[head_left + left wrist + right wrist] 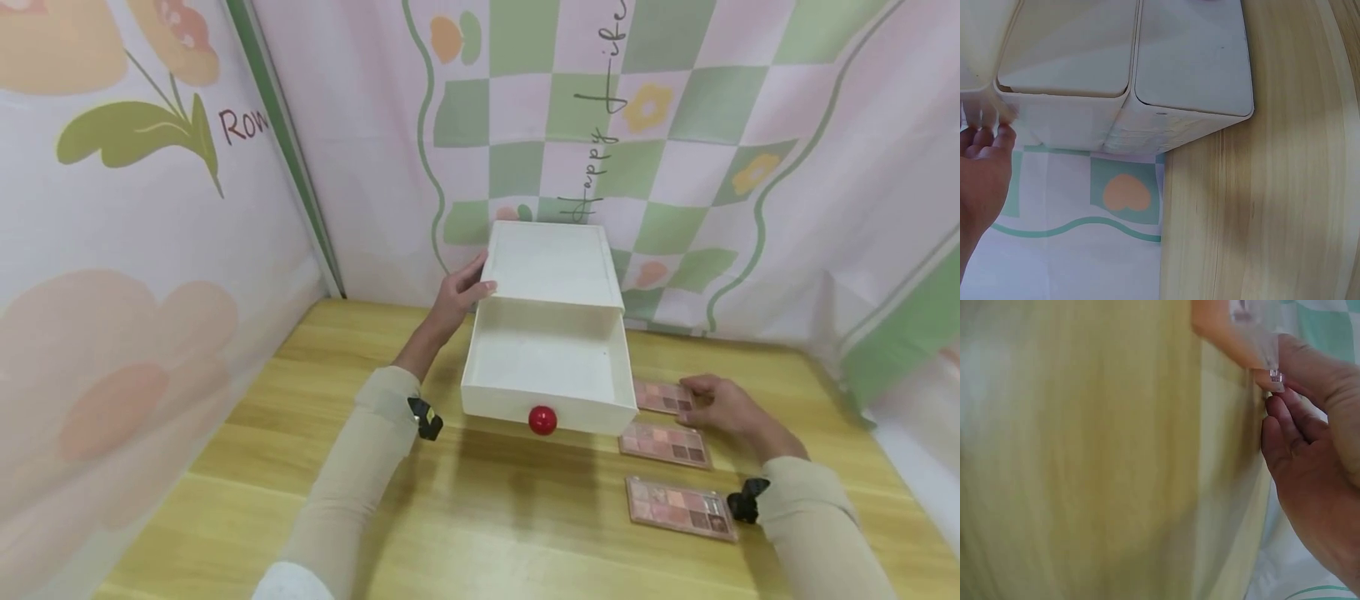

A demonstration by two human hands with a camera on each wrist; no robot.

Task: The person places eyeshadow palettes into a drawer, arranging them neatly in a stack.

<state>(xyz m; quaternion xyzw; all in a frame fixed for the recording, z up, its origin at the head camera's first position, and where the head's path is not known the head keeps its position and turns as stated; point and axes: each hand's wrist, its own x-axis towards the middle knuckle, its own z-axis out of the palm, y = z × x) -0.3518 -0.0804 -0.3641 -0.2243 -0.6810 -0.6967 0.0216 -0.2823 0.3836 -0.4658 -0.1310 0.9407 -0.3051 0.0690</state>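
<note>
A white drawer cabinet [553,262] stands at the back of the table, its top drawer [543,354] pulled out and its inside bare. On that drawer's front sits a round red knob [542,420]. My left hand [457,296] rests against the cabinet's upper left side, thumb at the top edge and fingers along the wall. Two closed lower drawer fronts [1194,53] show in the left wrist view. To the right, my right hand [723,404] pinches the right end of the farthest eyeshadow palette [660,396], whose clear edge [1276,378] shows between thumb and fingers.
Two more eyeshadow palettes, the middle one [663,443] and the nearest one [681,508], lie in a column on the wooden table [480,533]. The nearest lies beside my right wrist. Behind the cabinet hangs a checkered curtain [525,108], with a floral curtain [150,250] on the left.
</note>
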